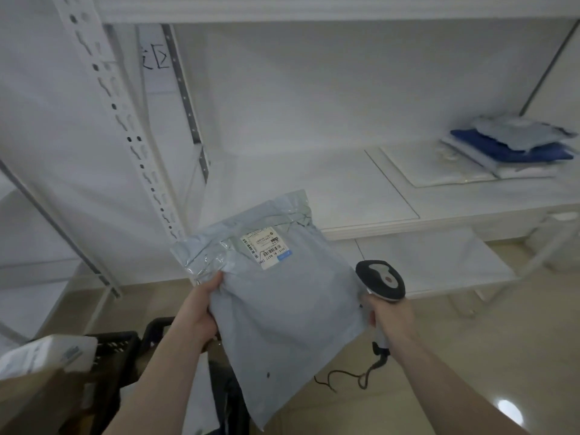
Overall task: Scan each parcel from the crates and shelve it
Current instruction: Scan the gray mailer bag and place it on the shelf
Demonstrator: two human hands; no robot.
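Left hand: our left hand [201,312] reaches up from the lower left, forearm slanting toward the shelf, and grips the left edge of the grey parcel [282,309], thumb on its top face and fingers hidden beneath.
Right hand: our right hand [387,315] comes in from the lower right, wrapped round the handle of the scanner [381,279]; it sits against the parcel's right edge, and we cannot tell whether it also holds the parcel.
Scanner: its dark head rises above our right fist just right of the parcel, and its cord [351,376] trails down below the parcel's right edge.
Parcel: we hold it tilted in the air, below and in front of the shelf's front edge, with its shipping label [266,249] face up near the folded top end.
Shelf: the white shelf board [314,189] lies beyond the parcel; the stretch straight behind the parcel is bare, and its front lip runs just past the parcel's top corner.
Upright: a perforated white post [125,127] stands left of the parcel, close to its upper left corner.
Shelved parcels: a stack of parcels [508,146], one of them blue, lies far right of the held parcel on the same board.
Crates: black crates [125,350] stand below and left of the parcel, beside our left forearm.
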